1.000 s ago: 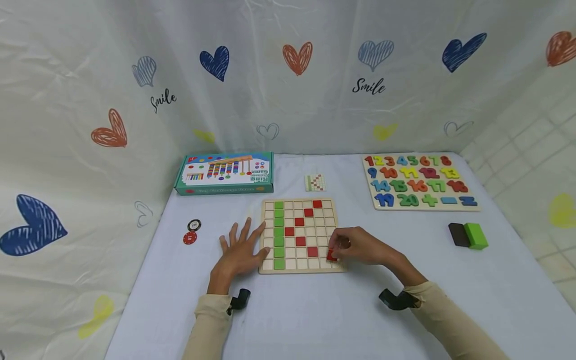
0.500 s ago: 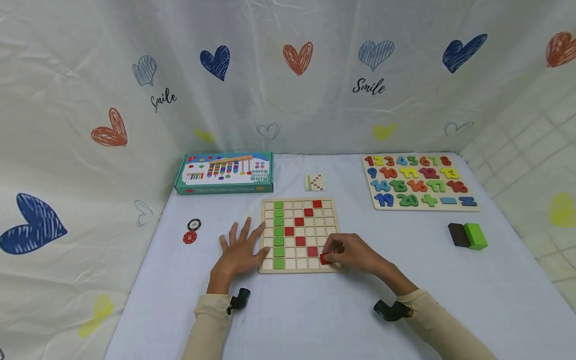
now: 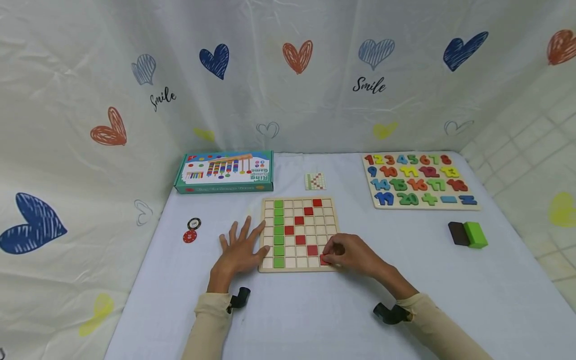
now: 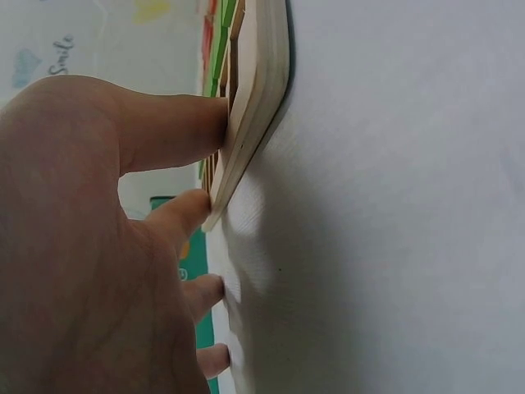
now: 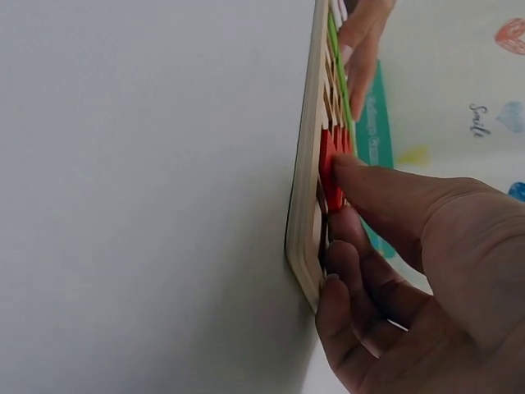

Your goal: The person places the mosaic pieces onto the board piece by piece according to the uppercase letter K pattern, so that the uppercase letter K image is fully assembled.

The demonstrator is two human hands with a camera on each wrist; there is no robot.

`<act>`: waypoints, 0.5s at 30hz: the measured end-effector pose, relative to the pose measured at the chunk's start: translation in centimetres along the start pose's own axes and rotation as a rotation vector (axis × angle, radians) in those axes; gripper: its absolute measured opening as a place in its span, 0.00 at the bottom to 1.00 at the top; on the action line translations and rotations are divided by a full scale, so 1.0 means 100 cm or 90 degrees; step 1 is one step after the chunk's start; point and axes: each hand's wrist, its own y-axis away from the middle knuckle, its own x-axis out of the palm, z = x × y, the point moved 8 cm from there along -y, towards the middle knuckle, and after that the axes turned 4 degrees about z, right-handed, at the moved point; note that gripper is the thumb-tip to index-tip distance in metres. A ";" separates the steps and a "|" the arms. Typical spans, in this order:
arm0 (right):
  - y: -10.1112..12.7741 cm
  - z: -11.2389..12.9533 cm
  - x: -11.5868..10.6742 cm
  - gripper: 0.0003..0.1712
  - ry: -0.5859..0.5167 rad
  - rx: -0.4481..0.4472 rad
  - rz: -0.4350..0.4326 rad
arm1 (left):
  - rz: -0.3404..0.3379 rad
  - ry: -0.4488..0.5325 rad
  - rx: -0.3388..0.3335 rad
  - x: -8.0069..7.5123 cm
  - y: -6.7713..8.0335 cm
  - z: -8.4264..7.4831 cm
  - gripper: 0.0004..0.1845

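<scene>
A wooden grid board [image 3: 297,270] lies on the table between the hands. One column holds green tiles [image 3: 279,230], and several red tiles [image 3: 299,220] run in a zigzag across other cells. My right hand [image 3: 353,252] is at the board's near right corner, thumb and index finger pinching a red tile [image 5: 329,174] at a cell of the nearest row. That tile is partly hidden by the fingers. My left hand [image 3: 238,255] is spread flat, its thumb and index finger touching the board's left edge, the other fingers on the tablecloth.
A small pattern card [image 3: 315,181] lies behind the board. Further back are a teal game box [image 3: 225,189] on the left and a number puzzle [image 3: 420,186] on the right. Poker chips [image 3: 190,236] lie left; a black block [image 3: 458,233] and a green block [image 3: 475,235] lie right.
My right hand has shifted left and slightly toward me with the red tile, and the tile now sits flatter in the nearest row. The left hand has stayed put.
</scene>
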 end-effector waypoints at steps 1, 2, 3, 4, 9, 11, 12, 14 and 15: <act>0.001 0.001 0.000 0.05 0.004 -0.004 0.000 | 0.001 -0.001 -0.001 0.000 0.000 0.000 0.41; 0.001 0.003 0.000 0.05 0.008 -0.007 0.001 | 0.000 -0.001 0.000 -0.001 0.000 0.000 0.41; 0.002 0.004 0.000 0.05 0.011 -0.010 0.002 | -0.001 0.000 0.000 -0.001 0.000 -0.001 0.41; 0.003 0.006 0.000 0.04 0.016 -0.011 0.003 | -0.002 0.000 0.001 -0.001 0.001 -0.001 0.41; 0.006 0.007 0.001 0.05 0.039 -0.004 0.008 | -0.003 0.004 0.002 -0.003 0.002 -0.002 0.41; 0.006 0.006 0.002 0.06 0.046 0.001 0.012 | -0.002 0.006 0.002 -0.003 0.002 -0.003 0.41; 0.007 0.006 0.003 0.06 0.047 0.006 0.015 | -0.002 0.007 0.003 -0.004 0.003 -0.003 0.41; 0.007 0.006 0.004 0.07 0.049 0.013 0.020 | -0.001 0.010 0.004 -0.004 0.003 -0.004 0.41; 0.007 0.007 0.004 0.07 0.053 0.013 0.020 | -0.001 0.010 0.004 -0.004 0.003 -0.004 0.41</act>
